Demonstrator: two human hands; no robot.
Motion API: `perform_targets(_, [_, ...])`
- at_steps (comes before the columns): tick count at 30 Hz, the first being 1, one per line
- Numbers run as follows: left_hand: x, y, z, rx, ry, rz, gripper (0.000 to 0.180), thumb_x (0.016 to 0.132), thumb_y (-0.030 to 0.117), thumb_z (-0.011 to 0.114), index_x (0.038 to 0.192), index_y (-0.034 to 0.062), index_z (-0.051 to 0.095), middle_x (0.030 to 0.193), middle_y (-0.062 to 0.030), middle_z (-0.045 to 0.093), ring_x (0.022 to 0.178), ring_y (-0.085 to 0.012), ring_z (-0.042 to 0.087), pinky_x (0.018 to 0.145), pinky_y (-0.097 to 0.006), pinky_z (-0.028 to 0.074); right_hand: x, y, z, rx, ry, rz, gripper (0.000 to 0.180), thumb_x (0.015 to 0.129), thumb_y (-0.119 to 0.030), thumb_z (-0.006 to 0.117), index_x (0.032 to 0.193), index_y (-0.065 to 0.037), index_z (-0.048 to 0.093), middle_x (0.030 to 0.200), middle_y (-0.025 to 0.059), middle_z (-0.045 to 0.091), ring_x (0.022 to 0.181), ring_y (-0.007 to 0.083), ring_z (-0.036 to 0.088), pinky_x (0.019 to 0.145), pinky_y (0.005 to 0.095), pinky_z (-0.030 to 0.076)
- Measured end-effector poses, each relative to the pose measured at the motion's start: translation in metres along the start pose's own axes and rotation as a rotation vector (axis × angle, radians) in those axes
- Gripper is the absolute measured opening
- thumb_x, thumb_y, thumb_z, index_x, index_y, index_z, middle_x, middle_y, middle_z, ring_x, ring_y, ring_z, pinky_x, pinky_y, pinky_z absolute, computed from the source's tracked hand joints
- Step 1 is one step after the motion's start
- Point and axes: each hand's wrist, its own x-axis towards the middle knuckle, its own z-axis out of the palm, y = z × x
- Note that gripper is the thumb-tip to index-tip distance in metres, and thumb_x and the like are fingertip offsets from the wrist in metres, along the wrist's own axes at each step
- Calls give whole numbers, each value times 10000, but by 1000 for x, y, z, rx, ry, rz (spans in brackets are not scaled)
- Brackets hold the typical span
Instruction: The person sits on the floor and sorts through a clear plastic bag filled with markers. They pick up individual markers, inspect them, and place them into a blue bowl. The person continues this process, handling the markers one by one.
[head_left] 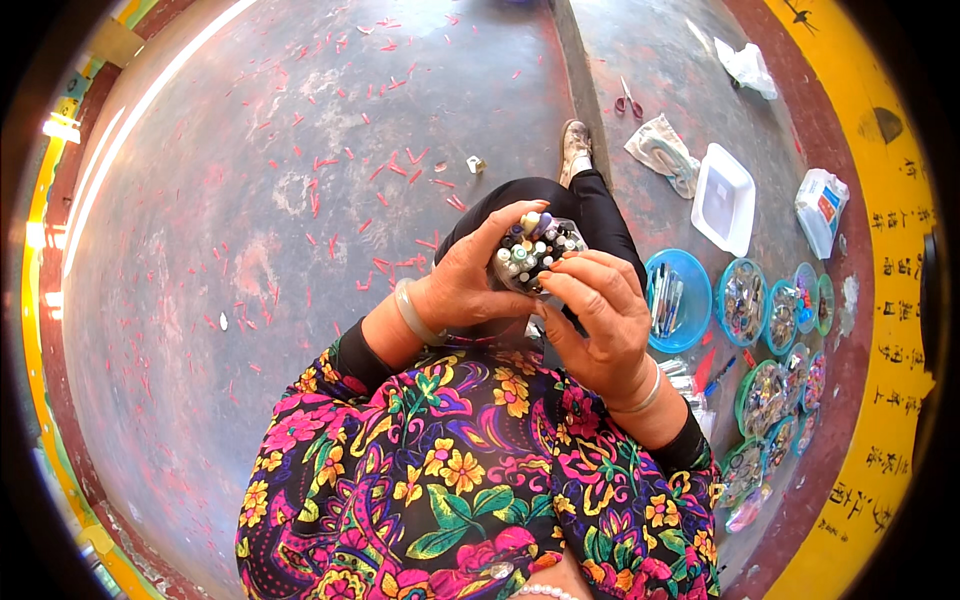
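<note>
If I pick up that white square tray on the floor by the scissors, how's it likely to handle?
The white square tray looks like thin moulded plastic, so it is probably light and may flex if gripped by one rim. Its flat, wide base suggests it would slide when pushed and not tip or roll. It seems to hold little or nothing, so a nudge could shift it easily toward the blue bowl.

Left hand (455,285) cupping clear bag of small bottles (532,252), right hand (600,315) pinching its edge
</note>
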Motion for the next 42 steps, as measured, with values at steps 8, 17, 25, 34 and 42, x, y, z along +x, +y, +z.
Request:
perform_targets(8, [1, 1, 2, 63, -8, 33, 891, 702, 146, 840, 1404, -5, 315, 1277, -130, 512, 1165, -190, 504, 1005, -334, 403, 9, 4, -3, 113, -47, 38, 225, 681, -31, 754, 882, -35, 654, 823, 90, 633, 782, 269, 606, 730, 366, 488])
perform_targets(17, [1, 3, 5, -10, -5, -11, 897, 673, 73, 827, 1410, 20, 319, 1252, -115, 508, 1165, -195, 498, 1008, -326, 397, 12, -3, -9, 37, 56, 140, 214, 651, -30, 778, 816, -40, 643, 756, 79, 627, 708, 252, 592, 654, 341, 466])
perform_targets(25, [0, -2, 5, -5, 23, -4, 892, 706, 117, 836, 1408, -6, 300, 1293, -121, 490, 1166, -171, 491, 1005, -325, 405, 5, -2, 2, -176, 6, 27, 160, 701, -79, 747, 820, -37, 650, 759, 65, 628, 711, 234, 596, 671, 350, 450])
perform_targets(34, [-2, -6, 7, -143, 112, -82, 889, 674, 76, 837, 1398, 10, 326, 1209, -117, 535, 1105, -170, 524, 963, -307, 431, -6, -8, -2, -377, -151, -100, 378, 788, -257, 693, 1021, 40, 663, 1130, 152, 629, 1072, 281, 585, 919, 413, 431])
perform_targets(42, [-2, -5, 7, -145, 138, -111, 840, 686, 95, 825, 1377, 11, 354, 1209, -114, 537, 1099, -169, 526, 958, -315, 432, -7, -5, 0, -351, -213, -96, 408, 788, -263, 683, 1039, 57, 647, 1242, 183, 582, 1219, 325, 505, 979, 431, 395])
